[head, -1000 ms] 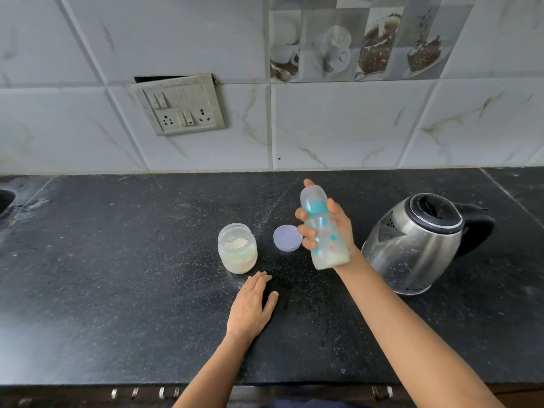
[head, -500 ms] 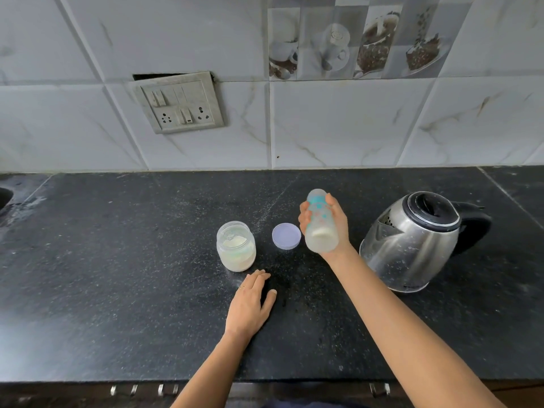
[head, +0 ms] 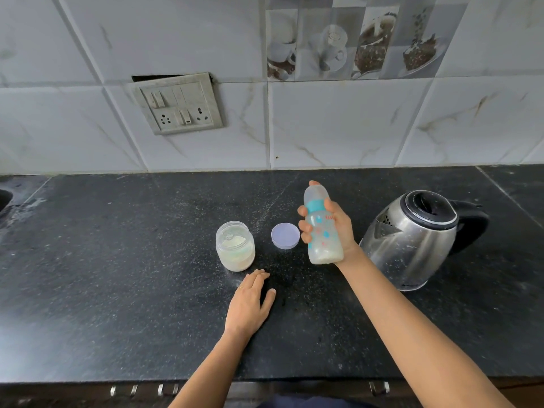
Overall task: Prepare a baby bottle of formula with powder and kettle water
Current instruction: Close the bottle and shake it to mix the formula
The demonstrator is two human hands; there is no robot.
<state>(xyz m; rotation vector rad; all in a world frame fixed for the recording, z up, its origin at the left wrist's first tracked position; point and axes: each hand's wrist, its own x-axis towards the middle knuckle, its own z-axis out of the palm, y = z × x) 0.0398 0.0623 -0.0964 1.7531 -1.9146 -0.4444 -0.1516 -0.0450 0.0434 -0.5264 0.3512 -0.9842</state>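
— Holding what, centre-right?
— The right hand (head: 340, 231) grips the capped baby bottle (head: 322, 245) above the tabletop (head: 117, 290), fingers (head: 304, 229) curled round it, beside the kettle (head: 412, 242).
— And the left hand (head: 248, 307)?
— Flat below the powder jar (head: 235, 251), fingers (head: 257, 279) together.

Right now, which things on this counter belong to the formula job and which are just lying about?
Job: baby bottle, gripped by the right hand; open powder jar; its lilac lid; steel kettle.
Not the job: switch-and-socket plate on the wall; coffee-picture tiles.
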